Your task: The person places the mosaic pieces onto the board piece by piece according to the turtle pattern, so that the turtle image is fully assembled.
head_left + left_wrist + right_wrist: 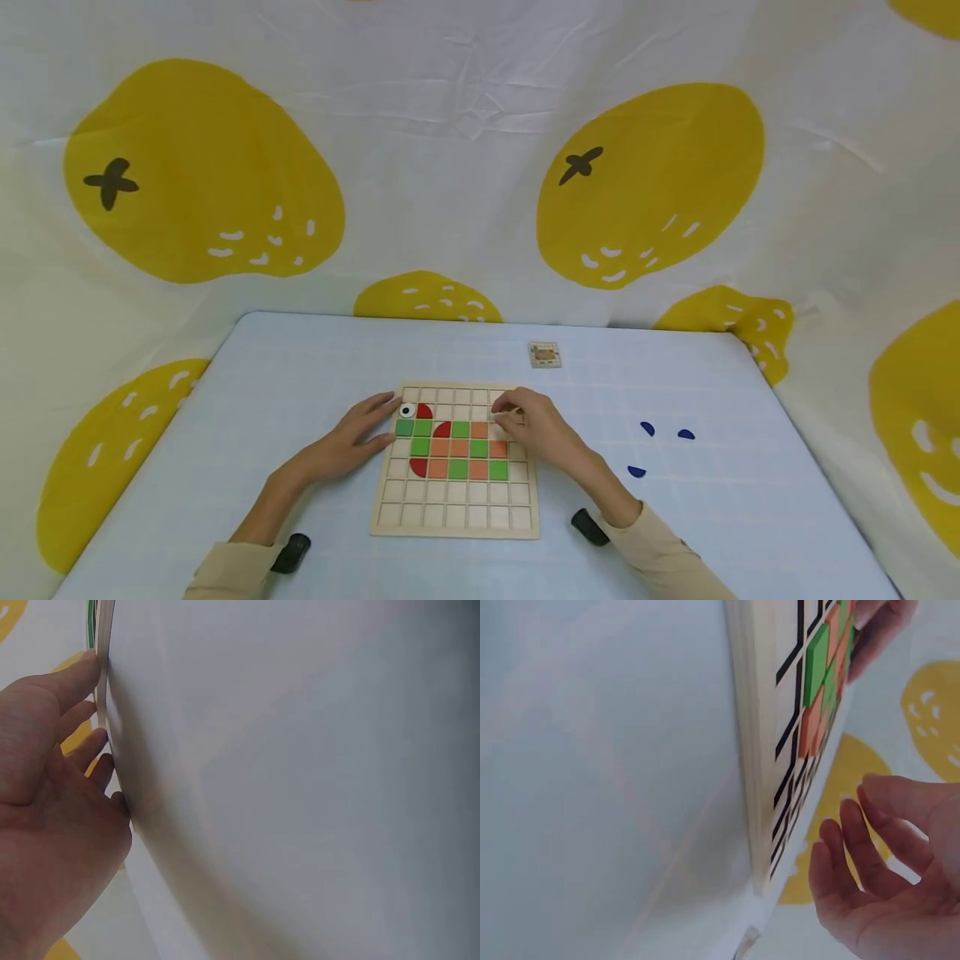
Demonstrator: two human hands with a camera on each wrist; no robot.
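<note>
A wooden grid board (455,522) lies on the table, with green squares (458,469), orange squares (478,469), red quarter-round pieces (418,467) and a white eye disc (407,410) in its cells. My left hand (351,440) rests at the board's left edge, fingers fairly straight; in the left wrist view its thumb (79,681) touches the rim. Over the board's upper right cells hovers my right hand (538,425), thumb and forefinger tips close together. In the right wrist view this hand (889,862) has loosely bent fingers apart from the board, with no piece visible between them.
Three dark blue half-round pieces, one of them a lower piece (637,472), lie to the board's right. A small picture card (545,355) sits behind the board. Beyond the table (315,350) hangs a white cloth with yellow fruit shapes (202,175).
</note>
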